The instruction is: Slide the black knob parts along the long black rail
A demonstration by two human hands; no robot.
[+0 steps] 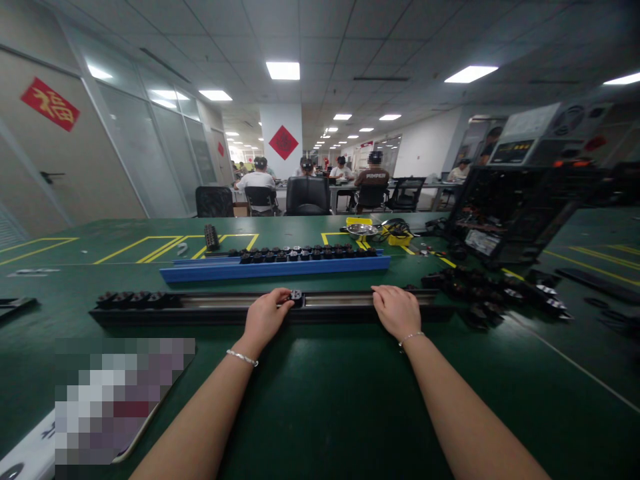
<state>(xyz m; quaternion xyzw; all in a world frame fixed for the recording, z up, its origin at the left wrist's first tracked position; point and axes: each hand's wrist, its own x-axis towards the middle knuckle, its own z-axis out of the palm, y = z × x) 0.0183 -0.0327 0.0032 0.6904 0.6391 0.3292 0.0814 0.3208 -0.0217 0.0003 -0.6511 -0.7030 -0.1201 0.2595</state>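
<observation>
A long black channel (340,315) with a pale metal strip inside lies crosswise in front of me. My left hand (266,316) pinches a small black block (297,296) between thumb and fingertips, at the middle of the channel. My right hand (400,311) grips the channel toward its right end, fingers bent over the far edge; the thumb is mostly hidden. Several similar black blocks (135,299) sit in a row at the channel's left end. Behind it, a blue channel (280,269) has a row of black pieces (310,253) along it.
Loose black parts (465,287) are heaped at the right. Farther back are a metal bowl (363,231), a yellow box (399,235) and an open black computer case (505,207). A blurred-out flat object (125,400) lies front left. People sit beyond the green table (320,413).
</observation>
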